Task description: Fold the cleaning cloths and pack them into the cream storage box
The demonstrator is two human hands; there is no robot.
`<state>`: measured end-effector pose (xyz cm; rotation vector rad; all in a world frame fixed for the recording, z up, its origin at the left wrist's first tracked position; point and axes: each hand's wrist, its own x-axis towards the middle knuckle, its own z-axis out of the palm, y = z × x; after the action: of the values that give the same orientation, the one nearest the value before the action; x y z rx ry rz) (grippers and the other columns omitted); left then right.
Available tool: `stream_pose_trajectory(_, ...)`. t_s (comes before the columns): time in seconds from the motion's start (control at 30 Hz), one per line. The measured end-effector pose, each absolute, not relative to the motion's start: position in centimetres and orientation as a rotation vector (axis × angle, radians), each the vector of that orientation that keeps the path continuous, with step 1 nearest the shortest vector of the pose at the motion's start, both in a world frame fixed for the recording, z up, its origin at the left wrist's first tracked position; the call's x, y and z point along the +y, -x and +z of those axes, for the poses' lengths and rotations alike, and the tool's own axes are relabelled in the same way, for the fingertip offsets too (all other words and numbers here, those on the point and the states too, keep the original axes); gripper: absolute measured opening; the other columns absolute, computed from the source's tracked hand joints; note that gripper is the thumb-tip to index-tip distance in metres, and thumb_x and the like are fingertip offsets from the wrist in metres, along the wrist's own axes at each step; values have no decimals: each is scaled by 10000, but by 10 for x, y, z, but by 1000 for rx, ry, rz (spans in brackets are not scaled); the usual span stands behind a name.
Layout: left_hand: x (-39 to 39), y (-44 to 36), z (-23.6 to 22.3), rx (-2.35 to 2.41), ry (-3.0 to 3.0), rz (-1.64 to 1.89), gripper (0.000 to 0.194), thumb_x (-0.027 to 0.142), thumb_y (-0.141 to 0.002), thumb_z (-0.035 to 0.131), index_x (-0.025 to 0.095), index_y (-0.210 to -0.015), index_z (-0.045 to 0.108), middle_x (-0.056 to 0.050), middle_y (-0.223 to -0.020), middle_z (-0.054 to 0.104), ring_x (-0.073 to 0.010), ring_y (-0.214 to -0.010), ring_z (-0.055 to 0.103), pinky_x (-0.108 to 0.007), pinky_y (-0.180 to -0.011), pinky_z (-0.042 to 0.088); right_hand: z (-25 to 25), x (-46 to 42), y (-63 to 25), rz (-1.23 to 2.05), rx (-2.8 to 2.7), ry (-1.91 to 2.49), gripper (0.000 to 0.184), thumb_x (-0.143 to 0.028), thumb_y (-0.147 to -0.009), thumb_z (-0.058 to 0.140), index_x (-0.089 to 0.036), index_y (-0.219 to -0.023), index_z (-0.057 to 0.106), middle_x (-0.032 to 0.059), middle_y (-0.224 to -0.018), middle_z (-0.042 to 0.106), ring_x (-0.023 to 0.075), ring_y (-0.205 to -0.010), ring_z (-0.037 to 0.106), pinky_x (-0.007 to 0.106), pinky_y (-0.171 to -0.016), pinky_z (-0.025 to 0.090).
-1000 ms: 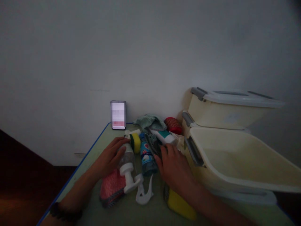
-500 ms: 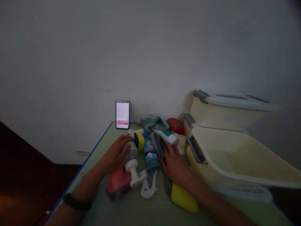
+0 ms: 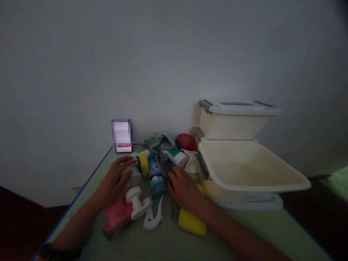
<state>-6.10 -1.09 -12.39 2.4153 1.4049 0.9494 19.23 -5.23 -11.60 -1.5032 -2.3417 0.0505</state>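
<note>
My left hand (image 3: 115, 181) lies over the base end of a clear pump bottle (image 3: 133, 181), fingers stretched out, their tips near a yellow-and-dark sponge (image 3: 144, 165). A pink cloth (image 3: 118, 215) is under the bottle. My right hand (image 3: 185, 186) has its fingers closed on a dark grey cloth (image 3: 163, 165) beside a blue-labelled bottle (image 3: 157, 177). Below these lies a white spray trigger head (image 3: 153, 219). Partly under my right wrist is a yellow sponge or cloth (image 3: 192, 221). Beyond my right fingers is a white-and-green tube (image 3: 176, 157).
At the right, a large cream bin (image 3: 250, 190) stands open, with a smaller lidded box (image 3: 233, 127) behind it. A grey-green cloth (image 3: 160, 140) and a red round item (image 3: 185, 141) lie near the wall. A phone (image 3: 123, 148) leans at the table's back left.
The view has turned right, so things appear further left. My right fingers, spread beside the grey cloth before, have drawn together on it. My left hand stays at the pump bottle.
</note>
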Motion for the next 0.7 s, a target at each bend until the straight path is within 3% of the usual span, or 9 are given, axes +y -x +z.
stream_pose_trajectory(0.1, 2, 60, -122, 1283, -2500, 914, 387, 340, -906, 369, 293, -1280, 458, -87, -1326, 416, -278, -1242, 426, -478, -1044, 355, -115, -51, -194, 56, -2347, 1475, 202, -187, -899, 414, -135, -964, 598, 109, -994, 600, 202, -922, 571, 344, -802, 487)
stream_pose_trajectory(0.2, 21, 49, -109, 1210, -2597, 873, 536, 375, -847, 443, 316, -1372, 354, -97, -1362, 393, -313, -1262, 393, -508, -1044, 336, -116, -49, -195, 63, -2357, 1451, 204, -202, -896, 414, -134, -971, 592, 109, -991, 606, 209, -926, 563, 351, -805, 477)
stream_pose_trajectory(0.43, 57, 13, -62, 1295, -2577, 417, 515, 450, -786, 512, 242, -1257, 534, -135, -1287, 508, -309, -1190, 503, -449, -973, 423, -117, -49, -197, 98, -2345, 1423, 212, -205, -891, 408, -135, -957, 597, 113, -976, 607, 218, -906, 558, 359, -783, 472)
stream_pose_trajectory(0.7, 50, 19, -57, 1305, -2579, 132, 449, 396, -758, 570, 256, -1184, 591, -100, -1270, 585, -261, -1117, 581, -399, -930, 456, -120, -49, -197, 249, -2195, 1459, 228, -193, -912, 372, -163, -940, 596, 86, -924, 643, 195, -826, 611, 325, -742, 468)
